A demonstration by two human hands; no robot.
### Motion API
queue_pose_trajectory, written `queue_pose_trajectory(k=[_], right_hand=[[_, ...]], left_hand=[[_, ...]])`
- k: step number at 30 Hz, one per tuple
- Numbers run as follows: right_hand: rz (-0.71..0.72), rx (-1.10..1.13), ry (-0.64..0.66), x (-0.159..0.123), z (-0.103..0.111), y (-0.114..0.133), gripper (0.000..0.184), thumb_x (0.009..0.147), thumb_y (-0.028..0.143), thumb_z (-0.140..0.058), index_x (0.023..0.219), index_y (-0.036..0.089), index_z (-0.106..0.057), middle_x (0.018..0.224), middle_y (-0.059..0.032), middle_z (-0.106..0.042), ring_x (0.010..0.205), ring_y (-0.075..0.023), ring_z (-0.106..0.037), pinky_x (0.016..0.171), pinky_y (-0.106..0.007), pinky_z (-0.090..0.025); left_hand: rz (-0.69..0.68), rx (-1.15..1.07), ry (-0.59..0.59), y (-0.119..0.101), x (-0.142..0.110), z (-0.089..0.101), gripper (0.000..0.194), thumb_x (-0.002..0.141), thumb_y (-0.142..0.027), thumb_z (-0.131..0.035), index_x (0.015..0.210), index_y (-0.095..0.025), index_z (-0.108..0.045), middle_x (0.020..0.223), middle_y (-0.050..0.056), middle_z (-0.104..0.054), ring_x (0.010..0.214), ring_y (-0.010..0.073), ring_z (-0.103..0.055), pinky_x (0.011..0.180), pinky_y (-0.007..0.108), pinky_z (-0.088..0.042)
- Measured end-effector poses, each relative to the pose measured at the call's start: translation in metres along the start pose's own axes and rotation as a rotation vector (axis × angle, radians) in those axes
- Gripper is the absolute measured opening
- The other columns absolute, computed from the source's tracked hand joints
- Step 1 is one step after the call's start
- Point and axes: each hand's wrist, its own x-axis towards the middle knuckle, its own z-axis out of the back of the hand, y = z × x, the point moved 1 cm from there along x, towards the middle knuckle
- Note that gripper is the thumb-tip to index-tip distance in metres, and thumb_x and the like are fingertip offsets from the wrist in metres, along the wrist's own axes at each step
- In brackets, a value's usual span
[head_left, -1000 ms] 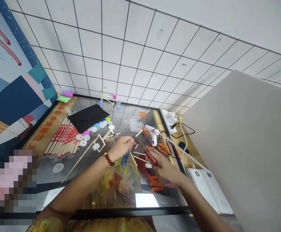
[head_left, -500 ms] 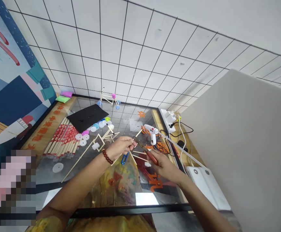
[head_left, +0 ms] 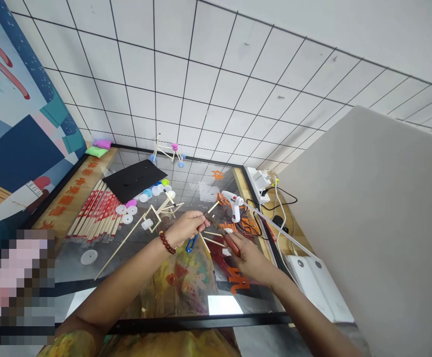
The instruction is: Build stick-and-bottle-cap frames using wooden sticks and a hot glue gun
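My left hand [head_left: 187, 227], with a red bead bracelet on the wrist, pinches a thin wooden stick [head_left: 212, 207] over the glass table [head_left: 134, 277]. My right hand [head_left: 246, 252] grips red-handled pliers [head_left: 221, 232] whose jaws meet the stick right at my left fingertips. Blue-handled scissors [head_left: 191, 243] and loose cut sticks [head_left: 213, 241] lie on the glass just below my hands. A stick frame [head_left: 155, 213] lies to the left of my left hand.
A white glue gun [head_left: 234, 202] stands behind my hands, its cable running to a power strip [head_left: 260, 179]. Red-wrapped chopsticks [head_left: 97, 214], white discs, coloured bottle caps, a black sheet [head_left: 134, 179] and a small stick model [head_left: 167, 149] lie left and back. A grey board [head_left: 379, 223] fills the right.
Both hands have stayed together over the same spot, drifting only slightly; the pliers remain closed against the stick.
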Motion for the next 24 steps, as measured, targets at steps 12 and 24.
queue_pose_trajectory(k=[12, 24], right_hand=[[-0.168, -0.228, -0.024, 0.0, -0.001, 0.002, 0.034, 0.076, -0.002, -0.05, 0.097, 0.021, -0.062, 0.097, -0.0044, -0.058, 0.082, -0.0168, -0.057, 0.074, -0.026, -0.042], [-0.22, -0.44, 0.027, 0.01, 0.007, 0.013, 0.03, 0.084, 0.007, -0.053, 0.108, 0.02, -0.064, 0.106, -0.0092, -0.06, 0.089, -0.0214, -0.062, 0.072, -0.029, -0.042]], left_hand=[[-0.005, -0.025, -0.063, 0.007, -0.001, -0.006, 0.022, 0.087, -0.022, -0.045, 0.067, -0.016, -0.05, 0.047, -0.008, -0.033, 0.039, 0.0041, -0.02, 0.042, 0.018, -0.012], [-0.061, -0.049, -0.119, 0.006, 0.001, -0.005, 0.023, 0.086, -0.027, -0.052, 0.066, -0.016, -0.051, 0.047, -0.007, -0.035, 0.038, 0.0039, -0.024, 0.041, 0.019, -0.011]])
